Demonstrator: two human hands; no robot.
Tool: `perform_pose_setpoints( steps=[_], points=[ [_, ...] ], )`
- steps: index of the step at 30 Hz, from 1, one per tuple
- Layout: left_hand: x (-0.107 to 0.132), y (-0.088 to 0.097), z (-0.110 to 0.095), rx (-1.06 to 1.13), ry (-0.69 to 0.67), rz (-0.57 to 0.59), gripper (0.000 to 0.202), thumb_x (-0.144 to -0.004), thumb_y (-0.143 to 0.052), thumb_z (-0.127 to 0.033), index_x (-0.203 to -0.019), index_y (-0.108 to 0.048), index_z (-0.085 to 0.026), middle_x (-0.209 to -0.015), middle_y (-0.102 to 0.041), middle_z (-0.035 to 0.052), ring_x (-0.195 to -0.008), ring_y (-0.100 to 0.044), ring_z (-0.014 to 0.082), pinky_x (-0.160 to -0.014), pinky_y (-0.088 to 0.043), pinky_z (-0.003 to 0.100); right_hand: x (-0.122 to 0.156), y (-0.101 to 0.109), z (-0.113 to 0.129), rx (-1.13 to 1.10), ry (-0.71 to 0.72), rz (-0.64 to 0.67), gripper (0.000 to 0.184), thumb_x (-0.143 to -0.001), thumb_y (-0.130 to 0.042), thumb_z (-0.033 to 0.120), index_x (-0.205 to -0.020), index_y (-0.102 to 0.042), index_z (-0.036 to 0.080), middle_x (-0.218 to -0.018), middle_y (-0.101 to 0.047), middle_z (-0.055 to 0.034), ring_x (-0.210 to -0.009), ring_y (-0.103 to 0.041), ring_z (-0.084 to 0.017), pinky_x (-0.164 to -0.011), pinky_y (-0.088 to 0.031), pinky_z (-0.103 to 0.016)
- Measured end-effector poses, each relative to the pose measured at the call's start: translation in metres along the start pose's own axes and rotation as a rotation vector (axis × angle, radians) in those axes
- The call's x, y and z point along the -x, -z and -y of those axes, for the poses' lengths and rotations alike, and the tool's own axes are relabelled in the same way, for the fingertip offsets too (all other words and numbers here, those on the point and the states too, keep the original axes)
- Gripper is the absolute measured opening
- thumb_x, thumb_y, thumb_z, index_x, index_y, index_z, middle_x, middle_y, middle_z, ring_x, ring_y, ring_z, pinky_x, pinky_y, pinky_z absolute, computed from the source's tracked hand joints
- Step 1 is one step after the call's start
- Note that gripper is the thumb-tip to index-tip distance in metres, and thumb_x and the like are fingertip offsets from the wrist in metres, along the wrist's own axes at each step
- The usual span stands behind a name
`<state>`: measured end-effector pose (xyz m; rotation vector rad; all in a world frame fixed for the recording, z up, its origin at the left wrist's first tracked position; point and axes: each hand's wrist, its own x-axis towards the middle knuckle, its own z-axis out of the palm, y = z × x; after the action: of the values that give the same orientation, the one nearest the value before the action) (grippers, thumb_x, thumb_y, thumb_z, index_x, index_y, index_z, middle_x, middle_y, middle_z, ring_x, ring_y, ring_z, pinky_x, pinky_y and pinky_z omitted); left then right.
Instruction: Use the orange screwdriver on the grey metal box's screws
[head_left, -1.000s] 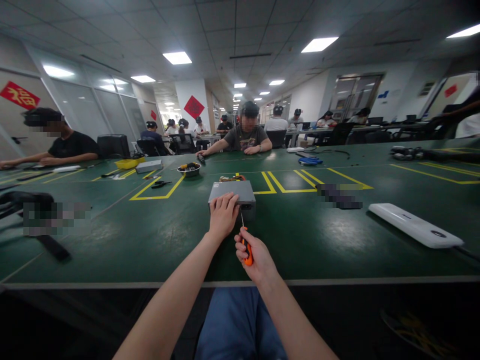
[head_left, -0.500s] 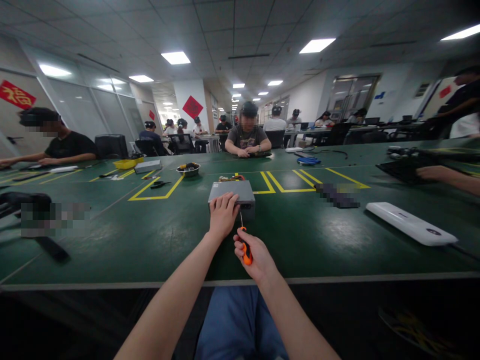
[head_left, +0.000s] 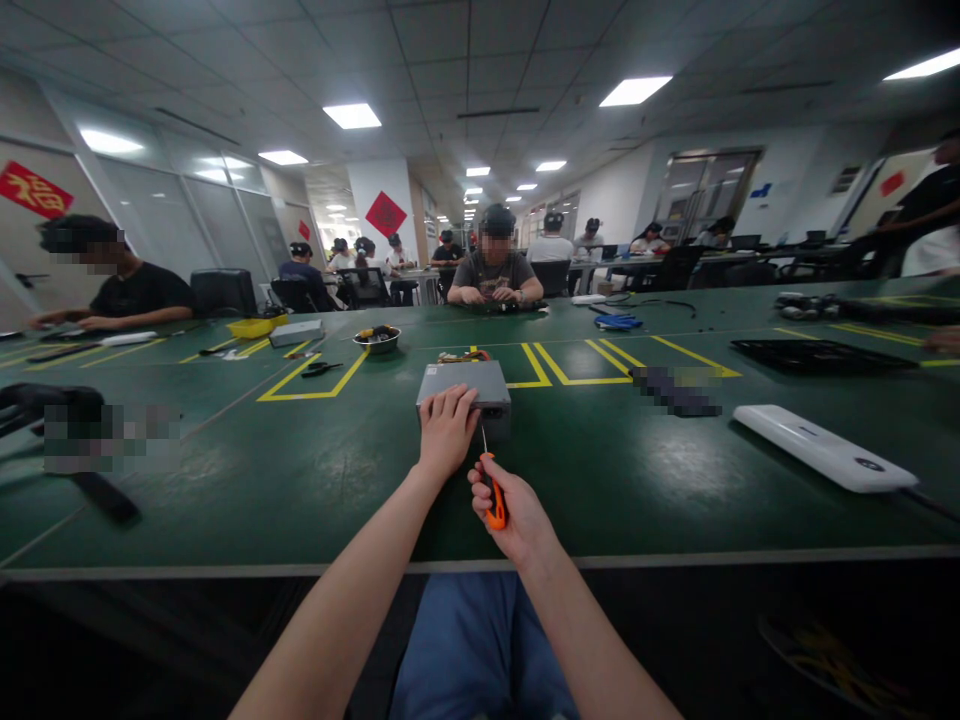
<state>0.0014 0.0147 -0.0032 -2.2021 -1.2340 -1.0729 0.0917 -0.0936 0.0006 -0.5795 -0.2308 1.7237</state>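
Grey metal enclosure (head_left: pixel 454 382) on the green table (head_left: pixel 300 490), left hand (head_left: pixel 448 432) spread flat over its near edge; probably heavy and stiff, best held by the sides. Right hand (head_left: pixel 510 512) closed around an orange-handled screwdriver (head_left: pixel 494 505)

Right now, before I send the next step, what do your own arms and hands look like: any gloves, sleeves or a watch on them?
Your left hand and right hand are bare, with no gloves. The left forearm and right forearm show no sleeve, watch, band, cable or marking, and they stay bare down to the bottom of the view.
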Motion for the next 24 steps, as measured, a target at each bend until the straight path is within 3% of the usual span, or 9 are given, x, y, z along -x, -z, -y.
perform_pose_setpoints(
  steps=[4,9,14,24],
  points=[
    [0.0001,-0.0008,-0.0005,0.003,0.001,-0.003,0.031,-0.09,-0.042,-0.029,-0.12,-0.051,-0.024,-0.124,-0.055,0.0079,-0.116,-0.046,0.0227,-0.099,-0.028,0.043,0.0036,-0.0018,0.0032,-0.011,-0.053,0.004,0.026,-0.091,-0.046,0.023,-0.073,-0.058,0.008,-0.06,-0.055,-0.0034,-0.043,-0.046,-0.003,-0.038,-0.04,-0.011],
    [0.0002,-0.0018,0.0002,-0.001,0.005,0.001,0.031,-0.089,-0.043,-0.029,-0.119,-0.051,-0.024,-0.124,-0.055,0.0079,-0.117,-0.045,0.0231,-0.1,-0.028,0.043,0.0023,-0.001,0.0029,-0.022,-0.052,0.012,0.028,-0.092,-0.044,0.026,-0.078,-0.059,0.008,-0.06,-0.054,-0.0035,-0.04,-0.042,-0.003,-0.034,-0.034,-0.01],
    [0.0003,-0.001,0.0004,0.002,0.004,0.0,0.032,-0.088,-0.044,-0.028,-0.119,-0.051,-0.024,-0.125,-0.055,0.0073,-0.117,-0.045,0.0231,-0.1,-0.027,0.043,-0.0016,0.0012,0.0001,-0.027,-0.001,-0.022,0.019,-0.086,-0.052,0.018,-0.068,-0.054,0.011,-0.059,-0.055,-0.0025,-0.039,-0.041,-0.003,-0.032,-0.031,-0.009],
    [0.0006,0.0009,0.0001,0.003,-0.004,0.013,0.033,-0.088,-0.043,-0.026,-0.12,-0.05,-0.024,-0.127,-0.053,0.0069,-0.118,-0.044,0.0231,-0.101,-0.025,0.042,0.0022,-0.0016,0.0024,-0.03,-0.044,0.005,0.032,-0.094,-0.037,0.024,-0.079,-0.058,0.006,-0.059,-0.054,-0.004,-0.039,-0.042,-0.003,-0.033,-0.032,-0.011]
  ],
)
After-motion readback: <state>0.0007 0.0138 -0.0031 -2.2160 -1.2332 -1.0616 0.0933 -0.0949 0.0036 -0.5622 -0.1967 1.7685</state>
